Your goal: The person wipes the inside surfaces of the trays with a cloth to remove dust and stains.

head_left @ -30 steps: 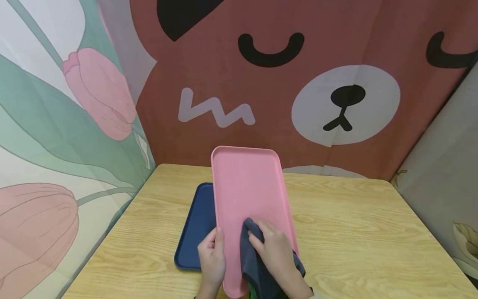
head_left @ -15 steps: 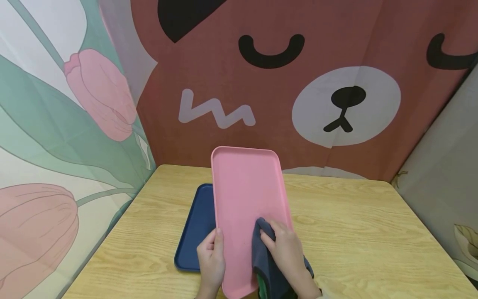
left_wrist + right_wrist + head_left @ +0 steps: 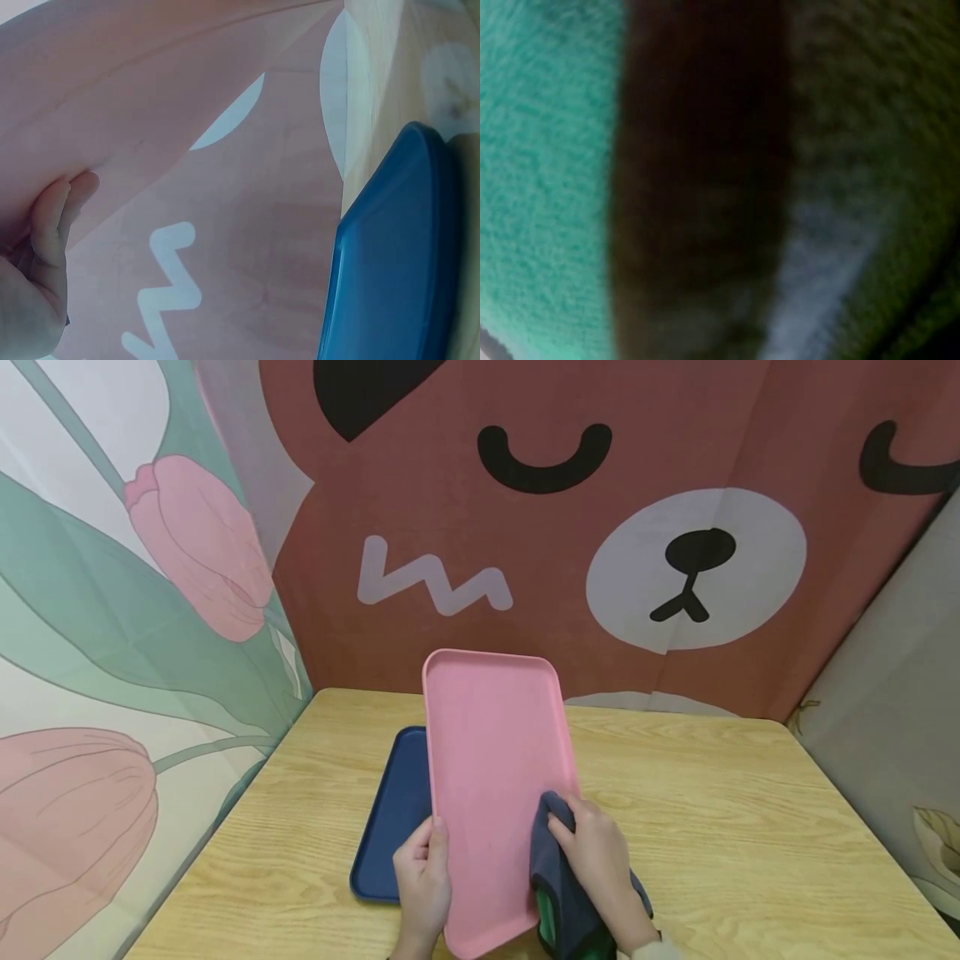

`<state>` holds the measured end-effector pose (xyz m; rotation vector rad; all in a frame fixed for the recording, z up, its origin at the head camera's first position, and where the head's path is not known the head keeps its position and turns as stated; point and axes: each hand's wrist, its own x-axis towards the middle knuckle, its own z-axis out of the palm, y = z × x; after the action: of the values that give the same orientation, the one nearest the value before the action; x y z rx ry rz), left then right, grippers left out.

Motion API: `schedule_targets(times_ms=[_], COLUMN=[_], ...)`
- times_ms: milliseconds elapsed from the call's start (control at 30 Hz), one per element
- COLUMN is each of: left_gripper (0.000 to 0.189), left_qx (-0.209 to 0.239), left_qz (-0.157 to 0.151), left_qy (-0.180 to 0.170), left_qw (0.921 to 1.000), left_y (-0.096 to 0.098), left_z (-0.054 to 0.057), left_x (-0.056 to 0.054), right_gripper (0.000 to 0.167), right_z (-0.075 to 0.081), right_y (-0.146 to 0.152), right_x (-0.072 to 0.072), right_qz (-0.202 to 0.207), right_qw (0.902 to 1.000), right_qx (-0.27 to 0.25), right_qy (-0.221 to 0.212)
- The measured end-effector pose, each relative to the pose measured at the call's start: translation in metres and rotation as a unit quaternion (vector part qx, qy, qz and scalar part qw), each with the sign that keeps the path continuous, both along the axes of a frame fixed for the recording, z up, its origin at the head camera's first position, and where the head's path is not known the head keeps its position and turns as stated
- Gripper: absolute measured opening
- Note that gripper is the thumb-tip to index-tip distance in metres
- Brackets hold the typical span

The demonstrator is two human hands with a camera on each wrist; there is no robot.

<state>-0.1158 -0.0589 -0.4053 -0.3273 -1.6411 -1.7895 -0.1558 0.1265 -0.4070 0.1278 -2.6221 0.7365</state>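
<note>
A pink rectangular tray (image 3: 495, 760) is held up at a tilt above the table. My left hand (image 3: 424, 877) grips its lower left edge, thumb on the front face; the left wrist view also has this hand (image 3: 37, 262) at the tray's edge. Bunched in my right hand (image 3: 600, 860) is a dark grey-blue cloth (image 3: 558, 877) with a green underside, pressed against the tray's right edge. Some of the right fingers are hidden by the cloth. Up close, the green cloth (image 3: 547, 180) fills much of the blurred right wrist view.
A dark blue tray (image 3: 393, 827) lies on the wood-grain table (image 3: 735, 827), partly covered by the pink one. Behind the table hangs a brown bear-print curtain (image 3: 420, 643). A flower-print curtain (image 3: 82, 610) borders the left, and a pale one (image 3: 892, 710) the right.
My right hand has slid the cloth rightward, from the lower middle of the pink tray's face to its right edge. The left hand and the tray have barely moved.
</note>
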Motion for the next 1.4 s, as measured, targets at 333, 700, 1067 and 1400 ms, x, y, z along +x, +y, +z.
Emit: schedule_targets(times_ms=[333,700,1067,1400], left_gripper=[0.022,0.022,0.023,0.022], left_qx=[-0.005,-0.007,-0.006,-0.010], left_qz=[0.009,0.011,-0.009,-0.009], left_qy=[0.008,0.001,0.028,0.020], left_qw=[0.9999,0.9999,0.9995,0.9997], left_y=[-0.003,-0.005,-0.005,-0.003], left_z=[0.000,-0.001,0.001,0.004], left_x=[0.000,0.000,-0.004,0.000], right_gripper=[0.033,0.030,0.031,0.029], right_z=[-0.004,-0.008,-0.004,0.000], right_y=[0.011,0.014,0.019,0.015], right_x=[-0.006,-0.009,-0.012,-0.008], right_qz=[-0.029,-0.038,-0.017,-0.011], right_qw=[0.9986,0.9973,0.9967,0.9930], right_qx=[0.021,0.020,-0.021,-0.045], right_qy=[-0.039,-0.060,-0.076,-0.109])
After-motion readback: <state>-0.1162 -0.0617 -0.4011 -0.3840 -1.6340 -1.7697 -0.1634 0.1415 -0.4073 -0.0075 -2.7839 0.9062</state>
